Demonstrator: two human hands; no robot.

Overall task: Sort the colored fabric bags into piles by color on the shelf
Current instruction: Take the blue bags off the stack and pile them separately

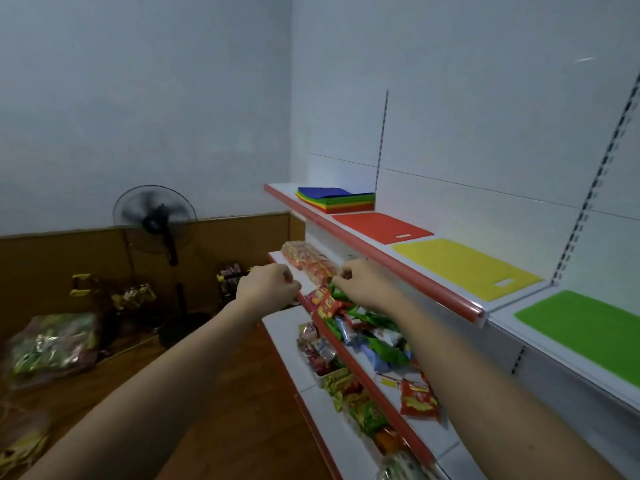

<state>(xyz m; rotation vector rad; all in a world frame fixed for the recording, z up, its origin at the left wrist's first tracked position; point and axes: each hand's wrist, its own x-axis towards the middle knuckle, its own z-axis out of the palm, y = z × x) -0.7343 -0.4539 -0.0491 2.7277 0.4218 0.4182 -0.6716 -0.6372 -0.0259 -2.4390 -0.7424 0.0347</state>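
Note:
On the top shelf (415, 271), a stack of mixed coloured fabric bags (335, 199) lies at the far end, with a blue one on top. Along the shelf toward me lie a flat red bag (382, 226), a yellow bag (464, 266) and a green bag (588, 327), each apart from the others. My left hand (268, 285) and my right hand (363, 282) reach forward below the top shelf's red edge. Both have curled fingers and hold nothing. Neither touches a bag.
The lower shelves hold heaps of snack packets (367, 327) right under my arms. A black standing fan (156, 223) stands by the wooden wall panel at the left. More packets in bags (52, 344) lie on the floor.

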